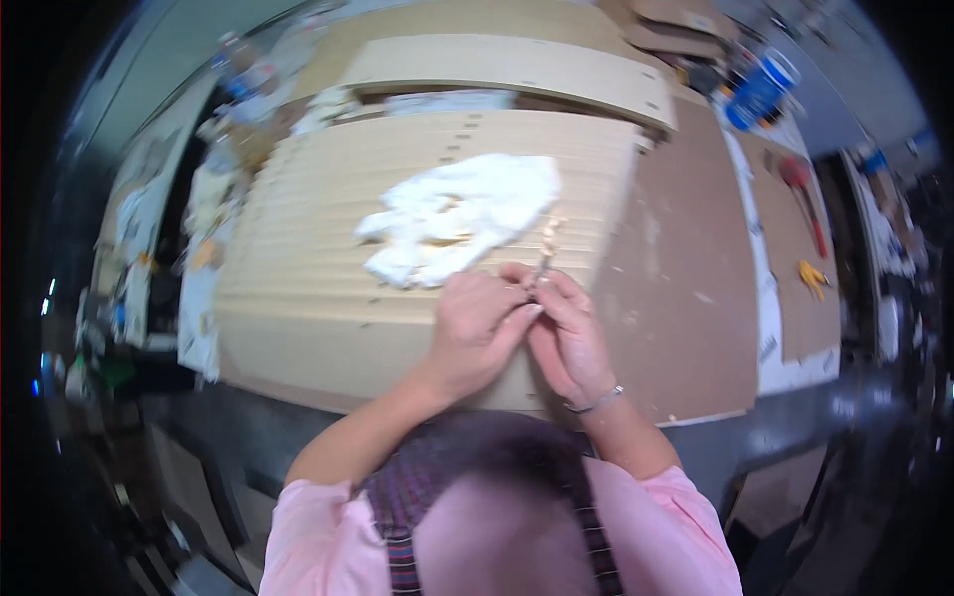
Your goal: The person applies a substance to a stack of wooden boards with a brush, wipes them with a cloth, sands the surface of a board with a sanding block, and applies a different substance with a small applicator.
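My left hand (pixel 475 328) and my right hand (pixel 569 338) meet over the front part of the slatted wooden boards. The fingers of both are pinched together around a thin stick-like piece (pixel 543 266), dark near the fingertips. Pale, lumpy bits (pixel 553 234) show at its far end; blur hides whether they are joined to it. Just beyond my hands lies a crumpled white cloth (pixel 497 189) with yellowish stains, spread over the boards (pixel 308 238).
A long pale plank (pixel 517 62) lies across the back. Brown cardboard (pixel 686 298) covers the table at right. Further right are a blue canister (pixel 761 91), a red-handled tool (pixel 807 204) and a yellow object (pixel 813 278). A clear bottle (pixel 237 65) stands at far left.
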### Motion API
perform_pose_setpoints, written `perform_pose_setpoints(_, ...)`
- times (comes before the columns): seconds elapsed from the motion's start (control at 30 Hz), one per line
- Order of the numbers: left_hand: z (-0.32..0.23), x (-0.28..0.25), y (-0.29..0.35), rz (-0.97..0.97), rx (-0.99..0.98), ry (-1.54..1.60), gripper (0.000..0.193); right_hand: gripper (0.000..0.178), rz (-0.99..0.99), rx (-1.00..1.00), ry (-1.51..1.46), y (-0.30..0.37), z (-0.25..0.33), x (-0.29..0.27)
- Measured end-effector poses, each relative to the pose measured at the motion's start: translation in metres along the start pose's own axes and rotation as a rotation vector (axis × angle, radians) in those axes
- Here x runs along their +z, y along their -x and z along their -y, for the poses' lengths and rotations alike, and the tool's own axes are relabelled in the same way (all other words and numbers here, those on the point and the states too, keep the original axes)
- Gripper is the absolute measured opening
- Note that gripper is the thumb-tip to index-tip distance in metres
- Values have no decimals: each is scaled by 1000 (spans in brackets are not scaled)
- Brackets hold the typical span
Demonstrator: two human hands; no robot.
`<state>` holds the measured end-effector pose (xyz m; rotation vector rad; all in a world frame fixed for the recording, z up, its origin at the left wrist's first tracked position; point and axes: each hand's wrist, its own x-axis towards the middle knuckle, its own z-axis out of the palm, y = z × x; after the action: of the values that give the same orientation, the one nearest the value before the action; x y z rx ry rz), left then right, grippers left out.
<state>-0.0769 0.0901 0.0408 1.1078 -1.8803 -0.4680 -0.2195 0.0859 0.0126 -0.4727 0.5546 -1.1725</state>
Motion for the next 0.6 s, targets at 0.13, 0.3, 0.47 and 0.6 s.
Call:
perform_pose_setpoints(0.13,26,-59,36,-162,-311,363,6,42,-55,35,175,2,-32,53)
perform_pose_setpoints(0.3,130,-211,112,-654,-642,226,12,51,-58,155,346,18,-64,76)
perform_pose_setpoints(0.47,285,-392,247,-804,-798,-414,15,48,-130,173,376,22,-92,82)
perform_pose_setpoints(0.6,333,-453,256,-664,-1146,-658,22,41,-157,183,376,20,-118,99)
